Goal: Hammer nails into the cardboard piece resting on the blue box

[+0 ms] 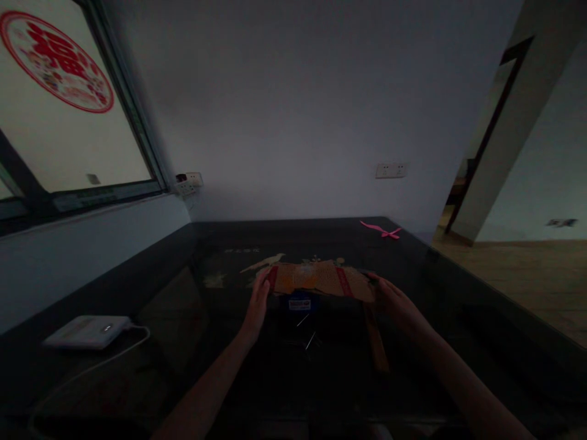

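A flat brown cardboard piece (316,279) with red tape bands lies on the dark glossy table (229,366). My left hand (259,299) grips its left edge with fingers curled over the red band. My right hand (393,299) holds its right edge, fingers closed on the card. A narrow brown flap (376,345) hangs from the right side toward me. A small blue label (300,302) shows below the cardboard's middle.
A white device (87,331) with a white cable (92,370) sits at the table's left. A pink ribbon (383,230) lies at the far right corner. Thin pale sticks (308,333) lie near me. A window (68,122) is at left, a doorway (486,140) at right.
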Demonstrator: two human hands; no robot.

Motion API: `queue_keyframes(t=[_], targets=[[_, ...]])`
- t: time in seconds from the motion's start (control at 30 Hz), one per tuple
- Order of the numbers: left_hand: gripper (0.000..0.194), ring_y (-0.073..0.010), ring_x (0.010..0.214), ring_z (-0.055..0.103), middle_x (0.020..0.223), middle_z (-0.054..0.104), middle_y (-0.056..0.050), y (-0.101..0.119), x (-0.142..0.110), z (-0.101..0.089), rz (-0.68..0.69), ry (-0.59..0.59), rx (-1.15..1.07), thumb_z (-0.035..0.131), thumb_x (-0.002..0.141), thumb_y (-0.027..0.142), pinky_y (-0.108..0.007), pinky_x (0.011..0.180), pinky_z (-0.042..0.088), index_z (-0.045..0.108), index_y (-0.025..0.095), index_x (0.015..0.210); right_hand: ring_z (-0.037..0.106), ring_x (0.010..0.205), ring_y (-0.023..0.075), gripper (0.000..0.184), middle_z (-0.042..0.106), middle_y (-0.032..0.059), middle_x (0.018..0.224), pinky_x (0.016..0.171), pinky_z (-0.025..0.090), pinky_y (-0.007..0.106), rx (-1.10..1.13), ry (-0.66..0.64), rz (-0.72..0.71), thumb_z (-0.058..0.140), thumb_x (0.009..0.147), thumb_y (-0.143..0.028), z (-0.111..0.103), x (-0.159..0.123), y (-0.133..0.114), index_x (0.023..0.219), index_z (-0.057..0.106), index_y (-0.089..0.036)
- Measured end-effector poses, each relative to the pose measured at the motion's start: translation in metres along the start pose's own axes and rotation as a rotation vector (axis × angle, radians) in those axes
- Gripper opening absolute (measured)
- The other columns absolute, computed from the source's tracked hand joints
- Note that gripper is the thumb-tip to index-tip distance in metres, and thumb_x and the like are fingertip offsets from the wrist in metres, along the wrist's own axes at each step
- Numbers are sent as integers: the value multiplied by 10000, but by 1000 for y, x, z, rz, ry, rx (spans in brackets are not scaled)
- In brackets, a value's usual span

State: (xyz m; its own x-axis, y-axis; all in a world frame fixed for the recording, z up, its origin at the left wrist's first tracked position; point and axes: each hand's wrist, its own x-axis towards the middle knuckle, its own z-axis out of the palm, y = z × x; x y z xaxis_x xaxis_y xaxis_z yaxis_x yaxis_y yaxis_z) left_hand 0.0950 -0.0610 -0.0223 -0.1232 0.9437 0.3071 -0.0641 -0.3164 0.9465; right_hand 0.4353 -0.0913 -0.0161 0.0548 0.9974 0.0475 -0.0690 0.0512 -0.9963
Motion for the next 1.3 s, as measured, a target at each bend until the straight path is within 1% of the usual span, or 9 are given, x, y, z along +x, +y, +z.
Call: queue_keyframes(t=[0.1,0.17,0.27,0.37,0.47,0.53,0.77,1.03,1.3], targets=[[388,-218,1147,459,1229,493,-94,12,-4,-7,255,171,245,449,858,435,-377,983,358,473,202,1168,652,774,203,380,658,64,944,618,546,309,-42,82,26,512,806,-477,-3,3,3,1107,559,-249],[299,-204,1036,514,1119,547,-89,20,-10,-12,491,191,412,454,861,377,-362,909,412,516,197,1091,645,745,195,315,656,56,907,585,542,291,-51,103,39,559,785,-427,-3,4,4,1041,586,-245],[174,-170,842,575,891,623,-59,26,-23,-13,759,-29,597,443,860,262,-311,781,459,567,200,965,638,751,196,248,661,56,908,562,535,276,-86,112,54,580,771,-383,-1,5,2,966,618,-234],[180,-144,705,591,770,655,-40,27,-34,-6,860,-333,742,442,844,210,-274,687,452,604,208,924,632,753,190,241,665,60,915,568,525,263,-179,113,32,579,767,-386,0,5,2,923,643,-215],[222,-141,697,600,815,675,-44,26,-40,5,757,-592,927,426,852,246,-265,673,436,626,215,944,624,711,172,246,664,53,870,554,514,251,-230,111,12,571,768,-389,-1,7,4,905,654,-201],[243,-139,713,603,867,673,-44,25,-39,10,610,-668,1035,413,862,277,-247,653,427,627,217,960,619,680,164,246,658,43,808,541,508,248,-233,105,18,572,767,-388,-2,7,5,895,655,-196],[159,-161,691,585,793,655,-12,15,-36,16,278,-609,1187,531,801,345,-231,562,369,632,234,855,597,637,150,259,638,31,726,518,483,239,-259,74,-2,588,748,-407,-2,7,5,853,657,-182],[120,-140,765,586,864,655,-10,21,-32,11,151,-634,1301,516,800,257,-211,621,379,619,228,853,603,653,160,301,639,39,744,566,489,260,-301,54,0,593,724,-423,-9,15,13,870,656,-167],[98,-135,694,571,758,635,10,34,-23,-10,196,-746,1280,551,771,261,-206,559,344,621,232,834,602,618,150,275,630,37,706,545,482,246,-332,27,24,538,768,-391,-8,13,13,883,643,-165]])
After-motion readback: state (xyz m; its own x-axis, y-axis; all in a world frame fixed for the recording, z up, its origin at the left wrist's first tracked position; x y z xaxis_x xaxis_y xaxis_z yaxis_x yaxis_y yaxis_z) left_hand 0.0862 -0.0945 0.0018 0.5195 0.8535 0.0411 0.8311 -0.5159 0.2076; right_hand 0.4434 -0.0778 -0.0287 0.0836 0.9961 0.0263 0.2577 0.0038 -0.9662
